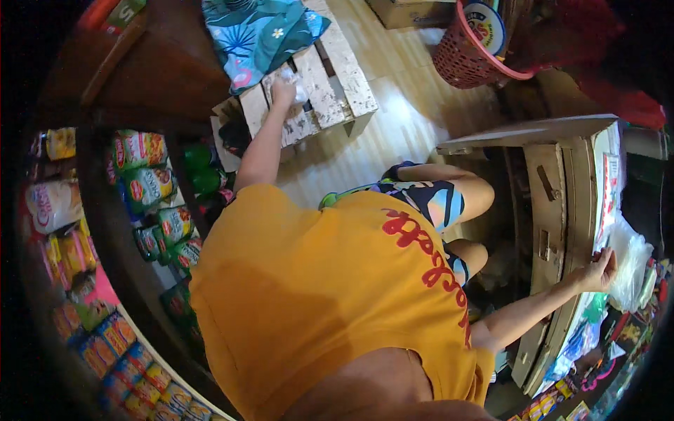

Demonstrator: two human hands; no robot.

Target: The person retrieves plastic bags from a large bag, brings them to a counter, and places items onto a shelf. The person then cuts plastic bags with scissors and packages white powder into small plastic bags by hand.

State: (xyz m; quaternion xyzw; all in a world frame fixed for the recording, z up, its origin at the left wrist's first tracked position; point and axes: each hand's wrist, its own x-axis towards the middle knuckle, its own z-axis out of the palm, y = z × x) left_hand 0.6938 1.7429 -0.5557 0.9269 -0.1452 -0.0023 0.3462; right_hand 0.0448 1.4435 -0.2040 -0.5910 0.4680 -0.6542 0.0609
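My left hand (pixel 284 90) rests at the slatted top of a worn, white-painted wooden bench (pixel 321 87), closed around a crumpled white cloth or tissue (pixel 301 90). Just above it, a blue-green patterned fabric (pixel 263 37) lies over the bench's slats. My right hand (pixel 599 271) reaches out to the right, over the edge of a wooden cabinet or desk (pixel 553 210). Its fingers are curled beside clear plastic bags (pixel 626 263); whether they pinch the plastic, I cannot tell.
Shelves with green pouches (pixel 150 187) and other packaged goods (pixel 52 205) stand at the left. A red plastic basket (pixel 466 63) and a cardboard box (pixel 410 13) are on the floor at the top. Colourful small goods (pixel 595 363) lie at the lower right.
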